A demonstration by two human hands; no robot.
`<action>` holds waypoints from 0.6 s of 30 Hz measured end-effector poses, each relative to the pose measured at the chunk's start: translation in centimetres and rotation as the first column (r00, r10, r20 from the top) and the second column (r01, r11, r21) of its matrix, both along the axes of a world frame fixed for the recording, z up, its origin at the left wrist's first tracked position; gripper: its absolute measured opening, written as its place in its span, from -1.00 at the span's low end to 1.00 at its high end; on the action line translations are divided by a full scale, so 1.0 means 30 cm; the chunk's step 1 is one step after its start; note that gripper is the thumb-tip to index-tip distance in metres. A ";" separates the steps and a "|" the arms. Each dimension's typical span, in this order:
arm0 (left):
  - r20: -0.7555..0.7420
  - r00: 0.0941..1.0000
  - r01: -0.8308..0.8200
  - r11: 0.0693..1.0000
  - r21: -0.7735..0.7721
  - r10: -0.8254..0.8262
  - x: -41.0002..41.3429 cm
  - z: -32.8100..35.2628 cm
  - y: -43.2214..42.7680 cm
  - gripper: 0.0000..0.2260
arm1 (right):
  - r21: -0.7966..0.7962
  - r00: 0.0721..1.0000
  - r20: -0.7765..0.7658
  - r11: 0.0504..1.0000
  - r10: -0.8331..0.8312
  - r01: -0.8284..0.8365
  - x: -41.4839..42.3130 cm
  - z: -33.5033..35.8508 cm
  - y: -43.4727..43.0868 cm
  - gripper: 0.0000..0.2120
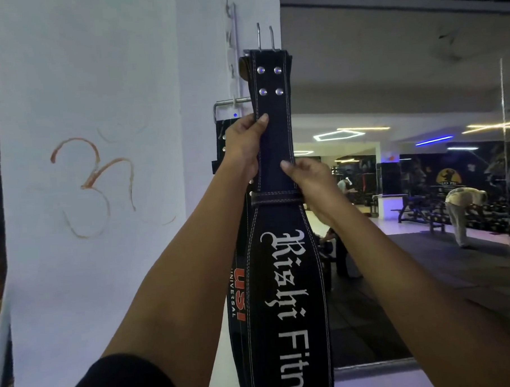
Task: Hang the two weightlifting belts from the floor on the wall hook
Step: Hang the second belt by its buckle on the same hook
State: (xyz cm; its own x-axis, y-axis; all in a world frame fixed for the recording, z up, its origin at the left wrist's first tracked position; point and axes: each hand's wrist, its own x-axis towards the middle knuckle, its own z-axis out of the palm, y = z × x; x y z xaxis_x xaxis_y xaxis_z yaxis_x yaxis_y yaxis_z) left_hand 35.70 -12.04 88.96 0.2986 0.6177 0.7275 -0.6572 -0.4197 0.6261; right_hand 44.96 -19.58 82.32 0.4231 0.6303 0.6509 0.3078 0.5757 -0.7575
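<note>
A black belt with white lettering [284, 280] hangs upright in front of me, its riveted top end at the wall hook [266, 37], whose two metal prongs stick up above it. My left hand [245, 144] grips the belt's left edge just below the rivets. My right hand [308, 179] grips its right edge a little lower, near the strap loop. Behind it hangs a second black belt with red letters [238, 296], mostly hidden, with a metal buckle bar [229, 102] showing at the left.
A white pillar [101, 170] with an orange scribble stands to the left. A mirror [421, 156] on the right reflects a gym with benches and a person bending over [459, 210].
</note>
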 end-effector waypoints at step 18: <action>-0.005 0.998 0.067 0.997 -0.026 -0.068 0.064 -0.068 0.032 -0.90 | -0.026 0.997 -0.015 0.997 -0.072 0.072 0.022 0.067 -0.021 -0.71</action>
